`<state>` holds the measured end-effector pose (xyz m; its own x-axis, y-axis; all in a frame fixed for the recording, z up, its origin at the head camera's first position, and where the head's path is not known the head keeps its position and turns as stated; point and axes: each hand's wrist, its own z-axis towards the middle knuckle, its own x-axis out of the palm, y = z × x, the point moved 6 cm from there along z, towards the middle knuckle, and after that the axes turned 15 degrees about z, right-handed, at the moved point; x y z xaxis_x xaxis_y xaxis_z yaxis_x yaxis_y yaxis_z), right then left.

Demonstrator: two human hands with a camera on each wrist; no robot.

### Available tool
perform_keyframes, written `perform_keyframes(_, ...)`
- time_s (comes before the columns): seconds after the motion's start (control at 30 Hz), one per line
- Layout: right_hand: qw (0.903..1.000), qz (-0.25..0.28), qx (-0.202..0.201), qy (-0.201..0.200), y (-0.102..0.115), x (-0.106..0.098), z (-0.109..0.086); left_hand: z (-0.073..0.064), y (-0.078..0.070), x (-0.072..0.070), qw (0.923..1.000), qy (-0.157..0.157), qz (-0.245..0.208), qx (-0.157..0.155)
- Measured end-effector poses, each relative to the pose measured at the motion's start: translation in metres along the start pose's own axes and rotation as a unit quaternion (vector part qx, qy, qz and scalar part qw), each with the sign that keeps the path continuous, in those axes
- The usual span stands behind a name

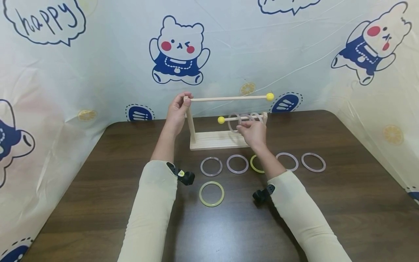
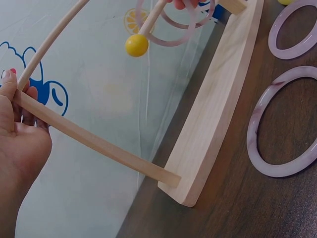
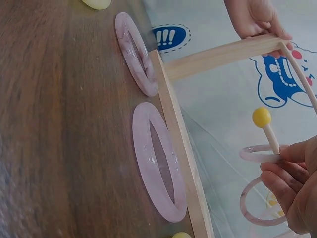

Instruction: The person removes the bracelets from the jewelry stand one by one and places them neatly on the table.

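Note:
A pale wooden stand [image 1: 217,141] rises at the table's back, with one upper and one lower rod, each tipped by a yellow ball. At the top of its tall left post, my left hand [image 1: 176,112] grips the post, thumb in front and fingers behind. My right hand [image 1: 255,134] pinches a pale pinkish bangle [image 3: 247,154] that encircles the lower rod [image 3: 271,138], just in from the ball. Further along this rod hang other bangles [image 3: 243,210], partly hidden by the right hand. The upper rod [image 1: 229,98] carries none.
In front of the stand lies a row of several bangles, among them a marbled one [image 1: 202,166], a lilac one [image 1: 228,163] and a yellow-green one [image 1: 252,163] partly behind the right forearm. Nearer sits another yellow-green bangle [image 1: 201,194]. A patterned curtain [image 1: 114,72] hangs behind the table.

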<state>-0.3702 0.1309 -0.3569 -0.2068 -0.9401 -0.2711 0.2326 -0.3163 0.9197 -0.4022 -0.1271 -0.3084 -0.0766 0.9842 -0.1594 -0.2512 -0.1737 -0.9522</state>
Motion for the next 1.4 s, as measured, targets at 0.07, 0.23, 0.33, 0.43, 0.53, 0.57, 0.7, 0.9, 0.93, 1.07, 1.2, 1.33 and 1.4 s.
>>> perform_keyframes(0.07, 1.0, 0.001, 0.001, 0.0, 0.0, 0.001, 0.0, 0.0, 0.0, 0.0, 1.0, 0.0, 0.001, 0.001)
perform_keyframes(0.23, 0.9999, 0.01, 0.004, 0.004, 0.0, 0.006, 0.0, 0.0, 0.0, 0.0, 1.0, 0.0, 0.004, 0.0)
perform_keyframes(0.33, 0.9999, 0.012, -0.001, 0.005, 0.0, 0.008, 0.0, 0.0, 0.001, -0.001, 1.0, -0.001, 0.004, -0.002)
perform_keyframes(0.43, 0.9999, 0.007, -0.009, 0.003, 0.002, 0.008, 0.0, 0.0, 0.0, 0.0, 1.0, -0.001, 0.005, -0.002)
perform_keyframes(0.53, 0.9999, 0.004, -0.014, 0.002, 0.003, 0.009, 0.0, 0.001, 0.0, 0.0, 1.0, 0.0, 0.007, -0.002)
perform_keyframes(0.57, 0.9999, 0.003, -0.014, 0.002, 0.003, 0.01, 0.0, 0.001, 0.0, 0.0, 1.0, 0.001, 0.005, -0.002)
perform_keyframes(0.7, 0.9999, 0.01, -0.005, -0.001, 0.002, 0.012, 0.0, 0.001, 0.0, 0.0, 1.0, -0.001, 0.004, -0.004)
perform_keyframes(0.9, 0.9997, 0.026, 0.0, -0.002, 0.0, 0.015, -0.001, 0.001, 0.001, 0.0, 1.0, 0.0, 0.0, -0.003)
perform_keyframes(0.93, 0.9996, 0.028, 0.001, -0.001, 0.0, 0.016, -0.001, 0.001, 0.001, 0.001, 1.0, 0.0, 0.002, -0.003)
perform_keyframes(1.07, 0.999, 0.044, 0.009, 0.007, 0.0, 0.019, 0.0, 0.001, 0.001, 0.001, 1.0, 0.001, 0.001, -0.001)
perform_keyframes(1.2, 0.999, 0.041, 0.011, 0.013, 0.002, 0.022, 0.0, 0.001, 0.001, 0.001, 1.0, -0.001, 0.0, -0.002)
perform_keyframes(1.33, 0.999, 0.042, 0.007, 0.016, 0.003, 0.024, -0.001, 0.001, 0.0, 0.001, 1.0, 0.0, 0.001, -0.002)
perform_keyframes(1.4, 0.9991, 0.04, 0.002, 0.018, 0.004, 0.025, -0.002, 0.0, -0.001, 0.001, 1.0, -0.001, 0.002, -0.001)
